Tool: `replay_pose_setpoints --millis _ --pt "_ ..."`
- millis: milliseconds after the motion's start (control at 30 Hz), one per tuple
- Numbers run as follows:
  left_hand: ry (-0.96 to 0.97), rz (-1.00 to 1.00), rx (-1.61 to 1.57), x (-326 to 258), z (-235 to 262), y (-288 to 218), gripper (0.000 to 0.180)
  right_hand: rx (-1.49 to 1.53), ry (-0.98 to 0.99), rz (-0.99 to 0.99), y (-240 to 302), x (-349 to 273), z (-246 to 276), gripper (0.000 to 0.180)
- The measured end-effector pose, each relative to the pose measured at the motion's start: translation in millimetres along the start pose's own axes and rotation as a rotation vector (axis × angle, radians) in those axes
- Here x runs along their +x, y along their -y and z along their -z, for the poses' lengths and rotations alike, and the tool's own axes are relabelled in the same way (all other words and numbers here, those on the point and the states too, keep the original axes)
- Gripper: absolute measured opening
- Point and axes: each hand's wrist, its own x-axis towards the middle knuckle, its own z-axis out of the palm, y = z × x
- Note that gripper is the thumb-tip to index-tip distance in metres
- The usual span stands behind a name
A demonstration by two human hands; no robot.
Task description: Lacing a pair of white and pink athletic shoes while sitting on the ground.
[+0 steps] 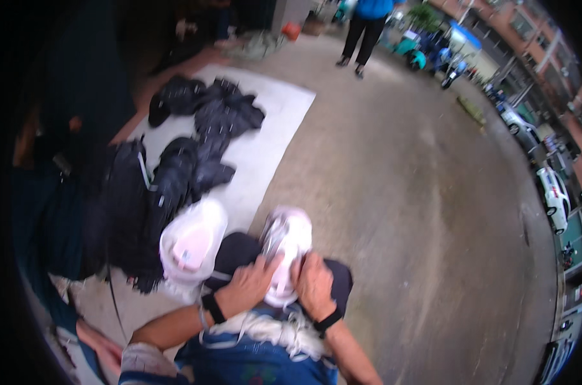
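Note:
A pale pink and white rounded thing (292, 232), partly shiny like clear plastic, rests across my dark-clad knees. I cannot make out its exact kind. My left hand (249, 280) closes on its near left side, thumb reaching onto the top. On the opposite side my right hand (312, 284) grips its edge with bent fingers. Left of my knees stands a white plastic-wrapped bundle (194, 240) with pink pieces inside, touched by neither hand. Loose white cord-like cloth (275, 327) lies in my lap over a blue apron (259, 362).
Several black bundles (223, 119) lie on a white sheet (281, 106) at the far left. A person in dark clothes (79, 192) is close on my left. Further off, a person in blue (368, 25) stands on concrete ground (419, 192). Parked cars (552, 192) line the right.

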Motion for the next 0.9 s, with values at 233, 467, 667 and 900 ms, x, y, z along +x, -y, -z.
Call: replay_pose_setpoints --millis 233,467,667,900 --pt "-0.115 -0.178 -0.048 2.5 2.0 4.3 0.057 0.1 0.09 -0.03 -4.5 -5.3 3.3 0.036" --pt "-0.06 -0.329 0.089 3.7 -13.8 -0.3 0.05 0.139 0.154 -0.019 -18.3 3.4 -0.2 0.034" --pt "-0.124 -0.346 0.064 -3.8 -14.4 2.3 0.05 0.104 0.187 0.004 -8.7 1.2 3.3 0.035" --pt "-0.037 -0.113 -0.441 -12.9 -16.8 11.0 0.057 0.092 0.229 0.081 -7.0 -14.5 6.5 0.035"
